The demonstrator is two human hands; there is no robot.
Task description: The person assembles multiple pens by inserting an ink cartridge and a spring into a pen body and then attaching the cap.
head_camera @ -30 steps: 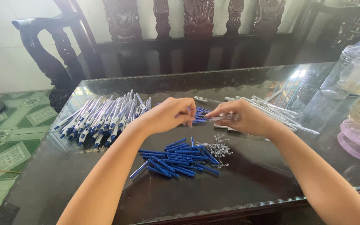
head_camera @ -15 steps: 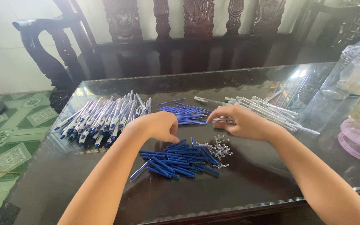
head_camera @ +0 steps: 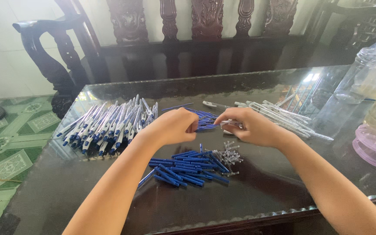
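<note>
No packages, labels or signs legible anywhere; only loose pen parts on a dark glass-topped table (head_camera: 257, 200) with a scalloped near edge. At centre, left hand (head_camera: 172, 127) curled into a loose fist, fingertips pinched toward the right; what sits inside, cannot tell. Right hand (head_camera: 251, 127) closed in a pinch on a pale pen barrel (head_camera: 228, 123), held above the tabletop between the two hands, long axis lying left to right, its tip toward the left hand. Just behind the hands, a small heap of thin blue refills (head_camera: 203, 117), mostly pointing left-right. Near the hands, a pile of short blue plastic pieces (head_camera: 188, 167), fanned at slight angles, with a cluster of tiny metal springs (head_camera: 228, 156) touching its right side. At left, a fan of finished white-and-blue pens (head_camera: 109, 124), tips toward the far right. At right, clear slim barrels (head_camera: 279, 115) in a loose row. Far right, clear plastic jars (head_camera: 370, 74) and a lilac lid (head_camera: 373, 148). Beyond, carved dark wooden chairs (head_camera: 205, 26).
</note>
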